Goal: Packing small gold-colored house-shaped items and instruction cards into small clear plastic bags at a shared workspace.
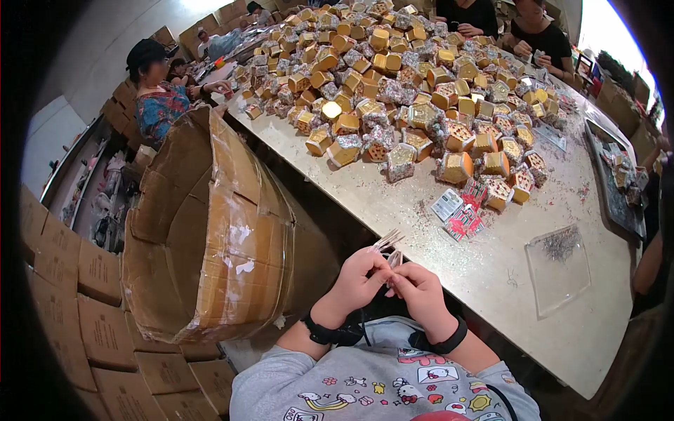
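Note:
My left hand (365,277) is closed around a bundle of thin pale strands (385,241), whose loose ends fan out past the fingers toward the table. My right hand (420,289) meets it in a pinch, fingertips against those of the left; what exactly it grips is too small to make out. Both hands are at the near table edge, in front of my body. Beyond them lie printed cards (463,216) in red, white and green. Past the cards rises a big heap of small gold house-shaped ornaments (414,116) with glittery, silvery trim.
A large open cardboard box (242,231) stands against the table's left side. On the right are a clear shallow tray (554,281) with fine dark wire pieces and a black tray (618,210). Glitter dusts the table (365,200). Co-workers sit around it; stacked cartons (98,274) fill the left.

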Demonstrator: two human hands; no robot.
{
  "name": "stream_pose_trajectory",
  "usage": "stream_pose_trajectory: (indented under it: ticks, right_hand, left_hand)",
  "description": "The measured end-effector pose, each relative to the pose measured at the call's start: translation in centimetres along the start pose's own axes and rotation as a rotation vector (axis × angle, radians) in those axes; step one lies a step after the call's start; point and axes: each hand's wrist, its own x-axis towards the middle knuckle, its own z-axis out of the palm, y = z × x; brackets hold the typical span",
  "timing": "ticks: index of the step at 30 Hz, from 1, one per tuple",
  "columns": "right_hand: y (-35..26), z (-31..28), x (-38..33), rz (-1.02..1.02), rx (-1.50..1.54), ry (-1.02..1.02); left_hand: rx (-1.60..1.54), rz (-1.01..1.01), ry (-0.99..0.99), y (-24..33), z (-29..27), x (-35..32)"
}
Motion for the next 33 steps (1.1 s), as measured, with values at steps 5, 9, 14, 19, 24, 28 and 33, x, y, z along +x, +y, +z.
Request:
stream_pose_trajectory:
  ticks: [5, 9, 14, 19, 24, 28, 33]
  right_hand:
    - [0.4, 0.2, -0.1, -0.077, 0.076, 0.031]
    - [0.6, -0.2, 0.4, -0.092, 0.112, 0.048]
    - [0.7, -0.3, 0.6, -0.07, 0.161, 0.027]
    - [0.3, -0.8, 0.3, -0.106, 0.092, -0.015]
    - [0.2, -1.0, -0.3, -0.113, 0.05, -0.027]
    - [-0.6, -2.1, -1.2, -0.127, 0.041, 0.013]
    - [-0.8, -2.5, -2.0, -0.153, 0.012, 0.092]
  left_hand:
    - [-0.237, -0.287, -0.014, 0.2, -1.0, -1.1]
    - [-0.695, -0.419, 0.101, -0.9, -3.7, -2.7]
    - [-1.036, -0.85, 0.129, -3.4, -5.9, -4.3]
    - [-0.143, -0.871, 0.032, -6.7, -4.9, -3.9]
    - [0.23, -0.314, 0.017, -6.1, -3.2, 5.9]
    - [0.432, -0.059, -0.057, -7.2, 0.1, 13.3]
    - [0.995, -0.137, -0.133, -8.6, 2.5, 17.0]
